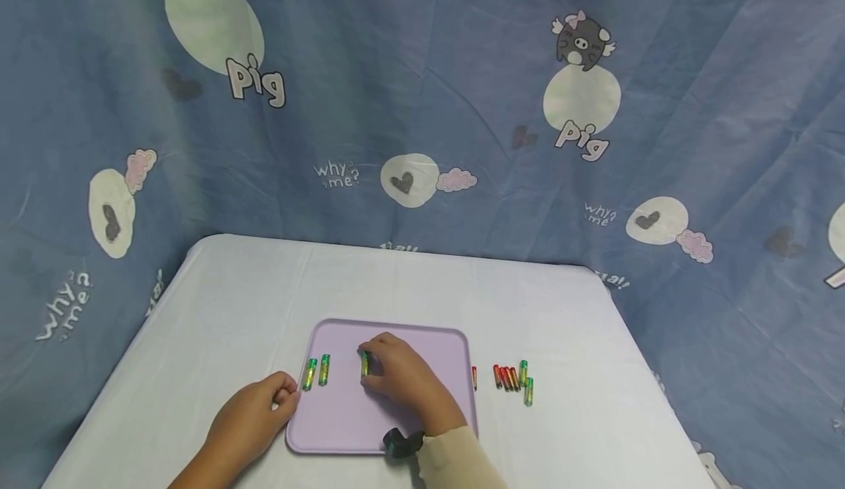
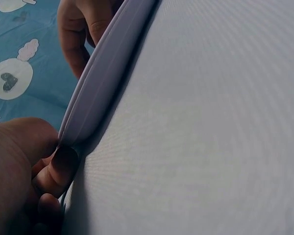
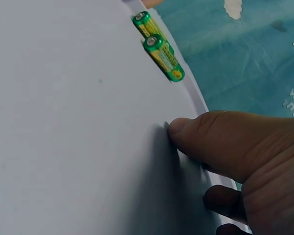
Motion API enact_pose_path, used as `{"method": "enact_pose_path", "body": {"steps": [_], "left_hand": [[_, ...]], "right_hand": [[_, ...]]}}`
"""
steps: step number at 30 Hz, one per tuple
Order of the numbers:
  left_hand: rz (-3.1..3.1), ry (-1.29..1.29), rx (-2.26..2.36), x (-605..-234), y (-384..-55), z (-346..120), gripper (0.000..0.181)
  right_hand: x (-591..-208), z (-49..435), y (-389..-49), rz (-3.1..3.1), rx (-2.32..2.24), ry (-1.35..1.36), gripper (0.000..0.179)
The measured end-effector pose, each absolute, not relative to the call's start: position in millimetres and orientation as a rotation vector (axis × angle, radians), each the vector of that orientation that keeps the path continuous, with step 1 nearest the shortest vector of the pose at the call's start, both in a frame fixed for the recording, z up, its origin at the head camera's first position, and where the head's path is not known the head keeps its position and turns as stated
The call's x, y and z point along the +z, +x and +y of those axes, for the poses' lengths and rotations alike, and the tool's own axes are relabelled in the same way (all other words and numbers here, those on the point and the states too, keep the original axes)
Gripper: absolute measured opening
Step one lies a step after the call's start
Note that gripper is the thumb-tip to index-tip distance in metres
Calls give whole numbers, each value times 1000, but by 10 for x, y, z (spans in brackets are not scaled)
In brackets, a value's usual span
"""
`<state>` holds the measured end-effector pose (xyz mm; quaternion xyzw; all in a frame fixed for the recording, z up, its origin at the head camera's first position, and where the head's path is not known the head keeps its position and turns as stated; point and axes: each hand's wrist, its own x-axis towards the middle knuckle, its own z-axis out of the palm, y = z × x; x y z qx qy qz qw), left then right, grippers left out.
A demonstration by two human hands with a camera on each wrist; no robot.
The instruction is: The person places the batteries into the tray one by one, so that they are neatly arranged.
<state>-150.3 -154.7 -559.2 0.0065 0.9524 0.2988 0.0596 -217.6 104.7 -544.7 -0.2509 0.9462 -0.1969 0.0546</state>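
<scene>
A pale purple tray [image 1: 343, 430] lies on the white table. At its left edge my left hand [image 1: 254, 414] pinches the rim, with the thumb and a finger at the edge in the left wrist view. Over the tray's middle, my right hand [image 1: 404, 375] holds a green battery [image 1: 365, 364] between thumb and fingers; in the right wrist view this battery is hidden behind the thumb [image 3: 210, 137]. Near the tray's left side lie two more green batteries, an outer one [image 1: 309, 374] and an inner one [image 1: 324, 370], side by side and slightly apart.
Right of the tray, several red batteries [image 1: 505, 378] lie in a row on the table [image 1: 581, 430], beside two green batteries [image 1: 529, 391]. One red battery [image 1: 474, 377] is close against the tray's right edge. Behind hangs a blue printed curtain [image 1: 422, 93].
</scene>
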Motion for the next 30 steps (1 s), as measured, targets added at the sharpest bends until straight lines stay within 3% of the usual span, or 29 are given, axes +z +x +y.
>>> {"method": "enact_pose_path", "body": {"steps": [30], "left_hand": [[2903,49,890,-5587,-1496,-1558,10]], "right_hand": [[-5469,733,-2206,2870,-571,-823,55]]}}
